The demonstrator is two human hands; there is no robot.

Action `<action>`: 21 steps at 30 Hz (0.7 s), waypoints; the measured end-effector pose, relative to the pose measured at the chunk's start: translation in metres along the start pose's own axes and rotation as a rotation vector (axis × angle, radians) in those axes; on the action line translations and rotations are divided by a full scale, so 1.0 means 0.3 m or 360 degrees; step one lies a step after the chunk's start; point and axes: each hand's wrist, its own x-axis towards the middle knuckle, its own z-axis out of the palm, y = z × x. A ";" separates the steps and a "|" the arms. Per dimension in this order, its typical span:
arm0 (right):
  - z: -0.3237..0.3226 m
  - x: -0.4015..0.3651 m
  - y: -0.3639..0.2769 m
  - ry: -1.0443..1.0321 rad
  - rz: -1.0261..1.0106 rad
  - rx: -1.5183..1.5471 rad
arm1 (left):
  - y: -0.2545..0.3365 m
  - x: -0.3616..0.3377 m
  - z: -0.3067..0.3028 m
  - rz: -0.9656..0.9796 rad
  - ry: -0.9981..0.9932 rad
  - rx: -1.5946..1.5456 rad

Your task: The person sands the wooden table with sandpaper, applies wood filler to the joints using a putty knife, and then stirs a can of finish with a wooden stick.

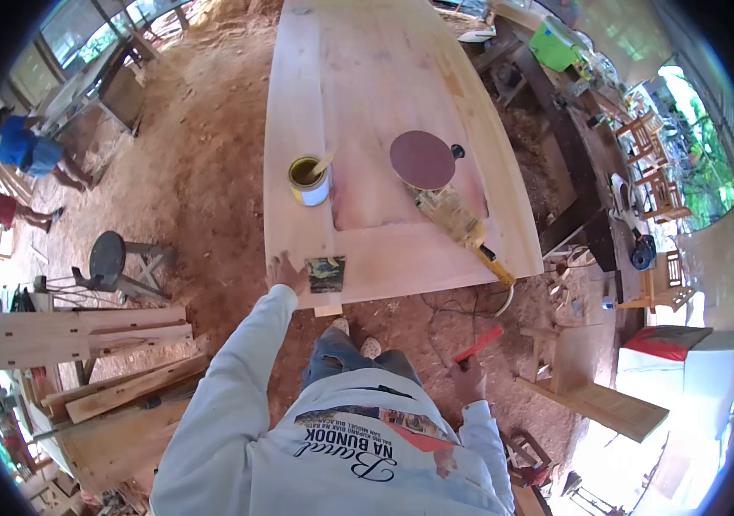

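Observation:
My left hand [288, 272] lies with fingers spread on the near left corner of a large pale wooden panel [384, 262]. Beside it is a dark, paint-stained flat square piece [327, 274]. My right hand [470, 382], low near my right side, is closed around a long red tool [478, 342], whose exact kind I cannot make out. On the panel stands an open can [308, 182] with a flat wooden stick [324, 162] leaning in it. To its right lies a disc sander [453, 215], its round maroon sanding disc [423, 160] facing up.
A cord [436, 322] trails on the dirt floor below the panel's near edge. Wooden boards [75, 338] and a round-topped stand [107, 261] are at left. A wooden piece [595, 400] stands at right, near a long dark bench [578, 138]. Two people [27, 148] are far left.

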 end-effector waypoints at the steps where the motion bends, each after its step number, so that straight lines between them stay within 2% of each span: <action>1: -0.001 0.025 0.022 0.0058 -0.0018 -0.0107 | 0.058 -0.021 -0.067 -0.0054 0.0291 0.0065; 3: -0.029 0.038 0.103 0.0204 -0.0004 -0.0322 | 0.073 0.106 -0.129 0.0157 0.0412 -0.0015; 5: -0.049 0.018 0.075 0.0262 0.0113 -0.0406 | 0.135 0.237 -0.212 0.0525 0.0689 0.0025; 7: -0.044 0.025 0.051 0.0340 0.0182 -0.0401 | 0.243 0.332 -0.316 0.0716 0.0659 -0.0083; 12: 0.020 0.071 0.221 0.0514 0.0223 -0.0182 | 0.384 0.523 -0.346 0.0808 0.0412 -0.0027; 13: 0.006 0.081 0.158 0.0534 0.0217 -0.0181 | 0.385 0.565 -0.330 0.0811 0.0325 -0.0034; 15: -0.036 0.124 0.088 0.0692 0.0078 -0.0260 | 0.385 0.623 -0.304 0.0757 0.0344 0.0061; 17: -0.102 0.189 0.100 0.0760 -0.0063 -0.0223 | 0.395 0.631 -0.288 0.0699 0.0319 0.0063; 20: -0.205 0.376 0.190 0.0882 0.0127 -0.0431 | 0.456 0.483 -0.343 0.0706 0.0488 0.0055; 21: -0.244 0.449 0.219 0.0883 0.0071 -0.0446 | 0.459 0.441 -0.362 0.0709 0.0524 0.0048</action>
